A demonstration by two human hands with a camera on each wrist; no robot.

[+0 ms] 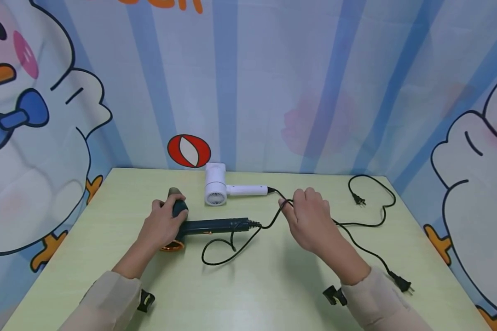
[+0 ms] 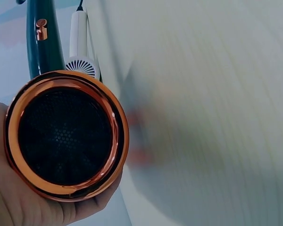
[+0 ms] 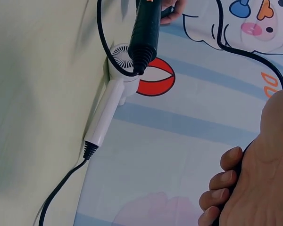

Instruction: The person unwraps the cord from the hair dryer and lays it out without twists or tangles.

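Note:
My left hand (image 1: 159,223) grips the barrel of a dark green hair dryer (image 1: 215,225) held just over the table, its handle pointing right. In the left wrist view the dryer's copper-coloured ring (image 2: 120,113) faces the camera, with fingers curled round the barrel. The right hand (image 1: 312,220) is raised and holds a black cord (image 1: 276,214), fingers curled round it in the right wrist view. That cord runs from the green handle and hangs in a loop below it. Behind lies a white hair dryer (image 1: 248,190), touched by neither hand.
Two black plugs lie on the table's right side: one plug (image 1: 358,199) towards the back, another plug (image 1: 401,282) nearer the front. A curved cord (image 1: 384,216) trails along the right. A striped cartoon curtain (image 1: 257,92) stands behind the pale table (image 1: 248,299).

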